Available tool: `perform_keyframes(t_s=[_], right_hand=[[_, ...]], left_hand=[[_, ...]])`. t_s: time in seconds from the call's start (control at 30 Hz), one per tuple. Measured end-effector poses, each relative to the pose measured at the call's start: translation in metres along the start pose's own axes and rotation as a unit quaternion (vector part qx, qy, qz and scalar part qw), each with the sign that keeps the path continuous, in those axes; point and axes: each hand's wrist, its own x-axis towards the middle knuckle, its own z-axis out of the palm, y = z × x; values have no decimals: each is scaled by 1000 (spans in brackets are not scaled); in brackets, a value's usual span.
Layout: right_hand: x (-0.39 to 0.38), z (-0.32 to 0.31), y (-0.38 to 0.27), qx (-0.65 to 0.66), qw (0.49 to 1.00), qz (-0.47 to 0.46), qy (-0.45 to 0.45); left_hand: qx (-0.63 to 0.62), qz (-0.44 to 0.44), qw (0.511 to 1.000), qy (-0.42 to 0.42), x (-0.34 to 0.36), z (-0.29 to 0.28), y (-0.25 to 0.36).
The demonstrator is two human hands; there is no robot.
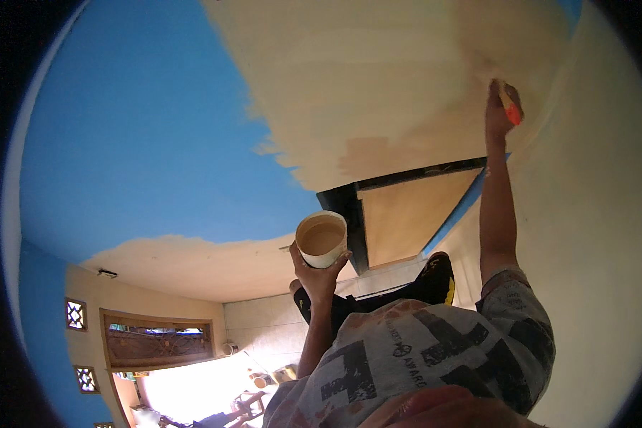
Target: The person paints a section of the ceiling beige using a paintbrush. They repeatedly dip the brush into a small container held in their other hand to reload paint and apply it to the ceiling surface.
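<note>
My left hand (319, 277) is wrapped round a white tub (333, 258) from below and behind. Beige paint (322, 235) lies inside the tub. My right arm reaches far up to the right, where my right hand (495, 114) grips a paintbrush (513, 114) with an orange-red handle end. The brush's bristles are blurred near the wall, so I cannot tell whether they touch it. Around that hand the wall is coated beige (378, 78), with darker patches (367, 153). Farther left is a blue area (143, 135) with a ragged brushed border.
Below the beige wall is a doorway with a dark frame (353, 214) and a tan panel (406, 221). My dark shoe (439, 274) shows near it. At the lower left are a wooden window (157, 339), a bright opening, a bucket (260, 381) and a small container (230, 349).
</note>
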Motion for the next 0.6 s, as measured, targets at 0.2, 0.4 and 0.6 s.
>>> perform_keyframes(t_s=[0.2,0.4,0.6], right_hand=[[-7,32,-40,-60,996,-67,-27],[-77,137,-238,254,963,-76,-55],[-78,151,-242,271,957,-46,-90]], left_hand=[[17,0,1000,-23,-4,3,12],[55,-5,998,1,-8,-3,5],[30,3,999,20,-6,-10,-6]])
